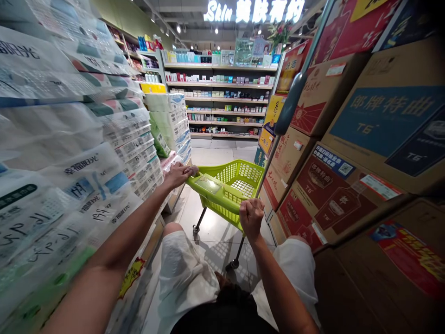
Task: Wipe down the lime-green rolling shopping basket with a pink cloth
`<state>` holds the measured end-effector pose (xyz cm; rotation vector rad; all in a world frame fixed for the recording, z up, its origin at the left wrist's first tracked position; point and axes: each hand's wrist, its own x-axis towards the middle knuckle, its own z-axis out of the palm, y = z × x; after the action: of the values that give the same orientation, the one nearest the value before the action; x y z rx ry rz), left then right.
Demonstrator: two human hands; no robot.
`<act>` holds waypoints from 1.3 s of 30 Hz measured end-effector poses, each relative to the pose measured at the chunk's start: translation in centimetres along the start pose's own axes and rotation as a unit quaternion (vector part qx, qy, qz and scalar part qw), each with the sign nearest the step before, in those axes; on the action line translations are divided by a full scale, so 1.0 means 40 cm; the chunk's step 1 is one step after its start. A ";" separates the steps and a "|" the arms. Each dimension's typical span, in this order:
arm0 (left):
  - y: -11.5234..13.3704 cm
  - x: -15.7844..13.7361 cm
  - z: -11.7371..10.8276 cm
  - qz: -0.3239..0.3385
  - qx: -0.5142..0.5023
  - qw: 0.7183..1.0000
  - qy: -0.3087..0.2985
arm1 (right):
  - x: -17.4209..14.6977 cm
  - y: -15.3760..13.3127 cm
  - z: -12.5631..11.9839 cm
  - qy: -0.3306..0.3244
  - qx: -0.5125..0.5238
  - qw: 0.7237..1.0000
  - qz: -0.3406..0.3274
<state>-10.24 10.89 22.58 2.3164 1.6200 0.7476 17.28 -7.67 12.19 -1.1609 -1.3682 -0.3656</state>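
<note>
A lime-green shopping cart (245, 183) with a perforated plastic basket stands before my knees, angled in the aisle. My left hand (181, 174) is closed over the left end of its handle bar (217, 190). At the bar's right end, my right hand (252, 215) makes a fist around it. The inside of the basket that shows holds nothing. A long thin pole with a grey-blue sleeve (292, 102) slants from the top right down to the basket's right side, close to my right hand. Whether that hand also touches the pole, I cannot tell.
Plastic-wrapped tissue packs (79, 171) are stacked high along the left. Cardboard cartons (333, 190) form a wall on the right. Shelves of small cosmetics (222, 99) face me at the aisle's end, across a tiled floor (215, 155). A lit sign (253, 10) hangs above.
</note>
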 end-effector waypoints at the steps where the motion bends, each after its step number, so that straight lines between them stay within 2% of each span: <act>1: 0.010 -0.003 0.002 -0.013 -0.001 1.000 0.011 | 0.000 0.000 0.002 0.000 0.000 1.000 0.000; 3: 0.048 -0.017 0.009 -0.018 -0.015 1.000 0.008 | 0.000 0.000 0.008 0.004 -0.001 1.000 0.003; 6: 0.147 -0.069 0.040 0.003 -0.040 0.999 -0.006 | -0.003 -0.001 0.020 0.009 -0.003 1.000 0.008; 10: 0.263 -0.141 0.092 0.132 0.008 0.991 -0.024 | -0.007 0.002 0.027 -0.008 -0.006 1.000 0.004; 12: 0.270 -0.143 0.095 0.158 0.024 0.987 -0.026 | -0.006 0.007 0.027 -0.020 -0.002 1.000 0.003; 13: 0.260 -0.134 0.089 0.142 0.029 0.989 -0.021 | -0.005 0.009 0.027 -0.023 0.000 1.000 0.002; 16: 0.214 -0.093 0.058 0.028 0.048 0.998 0.016 | -0.003 0.016 0.027 -0.015 -0.001 1.000 -0.006; 18: 0.204 -0.081 0.048 -0.013 0.049 0.999 0.019 | -0.003 0.019 0.028 -0.006 -0.003 1.000 -0.010; 23: 0.270 -0.088 0.079 0.093 0.043 0.994 -0.048 | 0.000 0.030 0.029 -0.015 -0.004 1.000 0.002; 24: 0.277 -0.079 0.081 0.091 0.055 0.993 -0.052 | 0.002 0.033 0.027 -0.023 -0.001 1.000 0.003; 26: 0.269 -0.047 0.073 0.039 0.075 0.995 -0.044 | 0.006 0.041 0.022 -0.036 0.006 0.999 0.002; 29: 0.221 -0.014 0.062 -0.046 0.064 0.997 0.005 | 0.012 0.053 0.013 -0.039 0.010 0.999 0.004; 31: 0.194 -0.038 0.088 -0.045 0.026 0.996 0.077 | 0.014 0.061 0.009 -0.030 0.011 0.999 0.010; 33: 0.187 -0.104 0.156 -0.016 -0.036 0.981 0.190 | 0.017 0.069 0.005 -0.024 0.012 1.000 0.012; 36: 0.204 -0.228 0.307 -0.013 -0.178 0.918 0.354 | 0.025 0.081 -0.001 -0.034 0.021 0.999 -0.003; 39: 0.218 -0.289 0.416 -0.039 -0.268 0.872 0.407 | 0.036 0.091 -0.010 -0.060 0.036 0.997 -0.025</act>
<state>2.44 -1.17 9.19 1.5823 1.4469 2.0371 20.75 -5.79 11.98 -1.1051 -1.5054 -0.2829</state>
